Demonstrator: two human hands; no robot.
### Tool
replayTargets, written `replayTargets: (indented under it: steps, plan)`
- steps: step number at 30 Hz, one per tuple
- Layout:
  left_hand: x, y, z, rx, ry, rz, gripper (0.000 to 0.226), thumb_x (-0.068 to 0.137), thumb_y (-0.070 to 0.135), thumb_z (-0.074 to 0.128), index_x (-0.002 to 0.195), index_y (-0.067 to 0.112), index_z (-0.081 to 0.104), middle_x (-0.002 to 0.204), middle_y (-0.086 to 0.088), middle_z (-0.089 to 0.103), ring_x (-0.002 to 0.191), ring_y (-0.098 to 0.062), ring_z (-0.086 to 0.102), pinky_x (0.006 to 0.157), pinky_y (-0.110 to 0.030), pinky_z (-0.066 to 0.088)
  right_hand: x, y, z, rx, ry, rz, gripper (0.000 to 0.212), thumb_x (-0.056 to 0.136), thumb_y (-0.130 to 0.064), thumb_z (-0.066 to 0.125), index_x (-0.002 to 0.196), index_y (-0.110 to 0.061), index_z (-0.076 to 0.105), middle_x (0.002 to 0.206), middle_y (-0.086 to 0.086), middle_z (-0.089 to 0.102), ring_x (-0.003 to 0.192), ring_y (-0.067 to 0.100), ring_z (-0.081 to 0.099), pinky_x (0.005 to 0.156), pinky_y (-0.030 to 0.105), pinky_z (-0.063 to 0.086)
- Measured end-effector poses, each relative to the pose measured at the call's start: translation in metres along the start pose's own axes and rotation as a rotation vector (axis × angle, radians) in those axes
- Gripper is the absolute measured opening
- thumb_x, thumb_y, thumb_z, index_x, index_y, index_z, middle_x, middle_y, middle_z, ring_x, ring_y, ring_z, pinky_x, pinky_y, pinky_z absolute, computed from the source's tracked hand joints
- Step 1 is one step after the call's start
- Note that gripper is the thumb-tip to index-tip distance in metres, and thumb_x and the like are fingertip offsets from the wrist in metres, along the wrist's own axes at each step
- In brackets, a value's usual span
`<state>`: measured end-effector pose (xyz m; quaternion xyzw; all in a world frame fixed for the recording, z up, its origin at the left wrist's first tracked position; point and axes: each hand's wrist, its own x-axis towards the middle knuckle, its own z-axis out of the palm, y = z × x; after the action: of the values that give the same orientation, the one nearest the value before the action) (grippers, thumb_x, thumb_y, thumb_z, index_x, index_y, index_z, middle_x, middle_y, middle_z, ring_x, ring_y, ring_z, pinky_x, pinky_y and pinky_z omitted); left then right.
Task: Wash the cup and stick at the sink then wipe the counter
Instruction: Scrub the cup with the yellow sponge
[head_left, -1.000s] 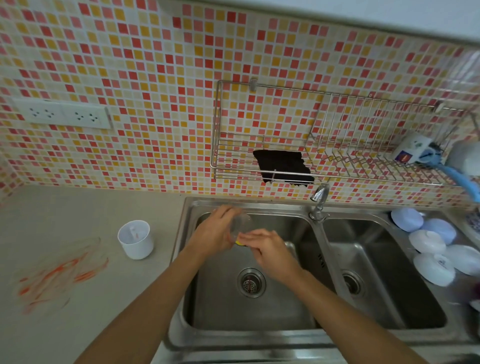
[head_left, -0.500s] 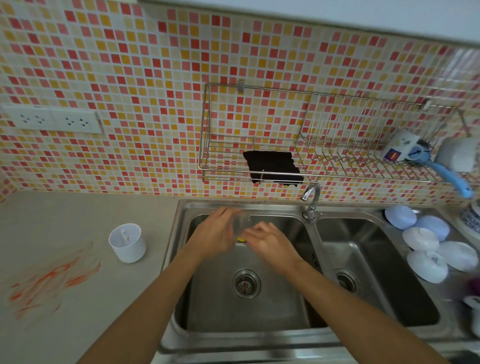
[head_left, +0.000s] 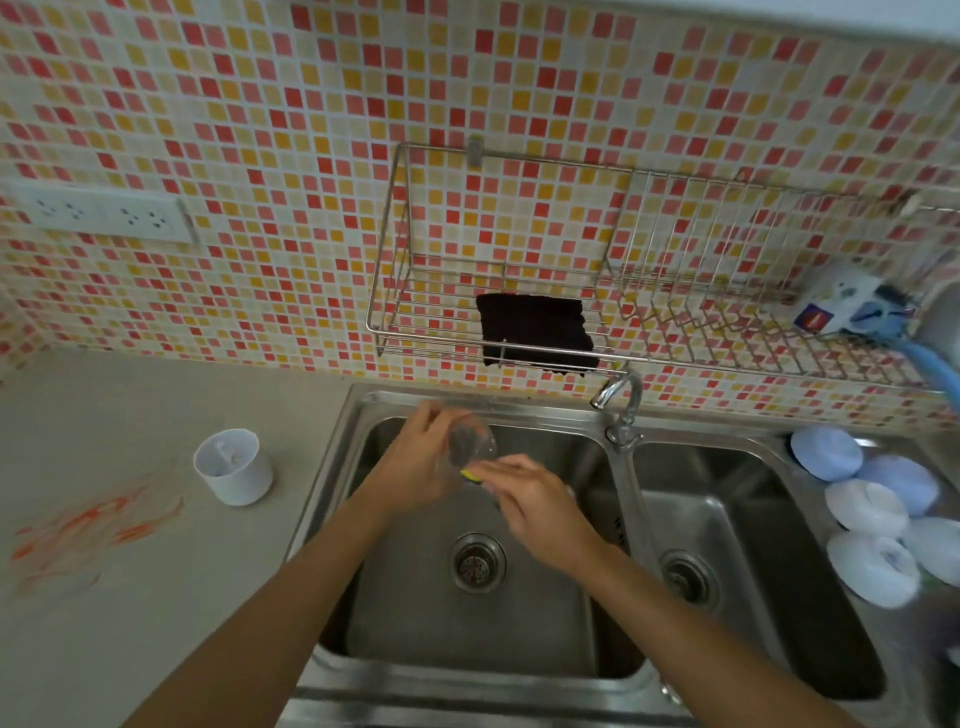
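Note:
Over the left basin of the steel sink (head_left: 363, 519), my left hand (head_left: 415, 467) grips a clear cup (head_left: 470, 444) tilted with its mouth toward me. My right hand (head_left: 535, 504) pinches a yellow sponge (head_left: 470, 475) against the cup's lower rim. Only a small corner of the sponge shows. A white cup (head_left: 234, 467) stands on the grey counter (head_left: 130, 597) left of the sink, with something small inside. Orange smears (head_left: 93, 525) mark the counter further left. The stick cannot be made out.
The tap (head_left: 621, 410) stands between the two basins. A wire rack (head_left: 623, 312) on the tiled wall holds a black cloth (head_left: 535, 332) and a white mug (head_left: 841, 304). Several upturned bowls (head_left: 872, 514) lie right of the sink. A wall socket (head_left: 104, 213) sits upper left.
Both hands stay together at the cup over the left basin. My right hand has shifted slightly lower against the cup's rim. The view has swung a little to the right.

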<state>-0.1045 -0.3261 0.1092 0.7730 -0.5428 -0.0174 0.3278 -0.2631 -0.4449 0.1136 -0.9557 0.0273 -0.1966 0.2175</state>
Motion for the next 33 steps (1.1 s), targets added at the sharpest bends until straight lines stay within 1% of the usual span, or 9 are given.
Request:
replayTargets:
  steps: [3, 7, 10, 13, 17, 23, 28, 31, 33]
  plan:
    - [0.006, -0.001, 0.003, -0.003, -0.056, -0.024, 0.072, 0.066, 0.015, 0.081, 0.130, 0.015, 0.048, 0.126, -0.003, 0.046, 0.109, -0.010, 0.047, 0.091, -0.027, 0.050, 0.004, 0.016, -0.001, -0.158, -0.134, -0.112, 0.050, 0.078, 0.004, 0.064, 0.122, -0.022, 0.065, 0.125, -0.005, 0.065, 0.112, 0.021, 0.059, 0.088, 0.045, 0.048]
    - [0.007, 0.000, 0.010, 0.005, -0.144, -0.057, 0.076, 0.063, 0.016, 0.083, 0.132, 0.014, 0.049, 0.133, -0.001, 0.044, 0.119, -0.011, 0.045, 0.095, -0.023, 0.045, 0.034, 0.047, -0.016, -0.442, -0.176, -0.393, 0.045, 0.063, -0.006, 0.076, 0.106, -0.019, 0.072, 0.114, -0.004, 0.070, 0.106, 0.022, 0.063, 0.077, 0.034, 0.051]
    - [0.011, -0.001, 0.012, -0.027, -0.118, -0.069, 0.081, 0.059, 0.012, 0.084, 0.132, 0.011, 0.049, 0.132, -0.005, 0.047, 0.120, -0.017, 0.046, 0.094, -0.027, 0.046, 0.040, 0.053, -0.013, -0.479, -0.130, -0.365, 0.040, 0.064, -0.009, 0.074, 0.103, -0.019, 0.073, 0.113, -0.006, 0.070, 0.106, 0.020, 0.063, 0.079, 0.031, 0.050]
    - [0.016, -0.003, 0.011, -0.014, -0.090, -0.089, 0.080, 0.061, 0.015, 0.084, 0.133, 0.014, 0.049, 0.131, -0.004, 0.048, 0.117, -0.017, 0.048, 0.093, -0.024, 0.045, 0.027, 0.045, 0.007, -0.193, -0.065, -0.155, 0.046, 0.061, 0.003, 0.078, 0.102, -0.019, 0.075, 0.108, -0.004, 0.072, 0.098, 0.021, 0.065, 0.078, 0.033, 0.054]
    - [0.016, -0.001, 0.012, 0.017, -0.096, -0.093, 0.078, 0.062, 0.016, 0.082, 0.132, 0.015, 0.048, 0.129, -0.001, 0.047, 0.113, -0.002, 0.040, 0.097, -0.018, 0.039, 0.014, 0.029, 0.012, 0.249, -0.059, 0.092, 0.031, 0.089, -0.002, 0.059, 0.113, -0.018, 0.070, 0.110, -0.004, 0.070, 0.102, 0.014, 0.060, 0.088, 0.033, 0.050]
    - [0.016, 0.001, 0.010, -0.004, -0.131, -0.131, 0.081, 0.059, 0.017, 0.082, 0.132, 0.020, 0.048, 0.129, 0.004, 0.047, 0.112, -0.005, 0.044, 0.095, -0.022, 0.043, 0.035, 0.062, -0.018, -0.311, -0.246, -0.296, 0.061, 0.056, 0.004, 0.078, 0.112, -0.016, 0.069, 0.120, 0.000, 0.067, 0.113, 0.024, 0.059, 0.086, 0.040, 0.050]
    - [0.024, 0.002, 0.008, -0.034, -0.123, -0.132, 0.076, 0.059, 0.014, 0.080, 0.129, 0.018, 0.051, 0.124, 0.003, 0.051, 0.112, -0.005, 0.044, 0.093, -0.010, 0.033, 0.035, 0.061, -0.011, -0.368, -0.190, -0.351, 0.042, 0.068, -0.009, 0.076, 0.108, -0.021, 0.069, 0.113, -0.006, 0.068, 0.108, 0.018, 0.058, 0.082, 0.032, 0.048]
    - [0.022, 0.000, 0.007, -0.116, -0.109, -0.200, 0.082, 0.060, 0.021, 0.079, 0.135, 0.021, 0.044, 0.130, 0.005, 0.051, 0.117, -0.005, 0.047, 0.100, -0.027, 0.044, 0.034, 0.059, -0.008, -0.363, -0.069, -0.337, 0.036, 0.071, -0.007, 0.071, 0.105, -0.018, 0.070, 0.107, -0.004, 0.071, 0.101, 0.019, 0.062, 0.078, 0.032, 0.050]
    - [0.018, 0.005, 0.009, -0.139, -0.067, -0.225, 0.084, 0.064, 0.017, 0.080, 0.137, 0.021, 0.039, 0.128, 0.014, 0.049, 0.118, 0.008, 0.042, 0.100, -0.029, 0.042, 0.033, 0.057, -0.006, -0.375, 0.015, -0.322, 0.029, 0.077, -0.009, 0.060, 0.103, -0.015, 0.071, 0.105, -0.003, 0.071, 0.099, 0.019, 0.063, 0.077, 0.032, 0.050]
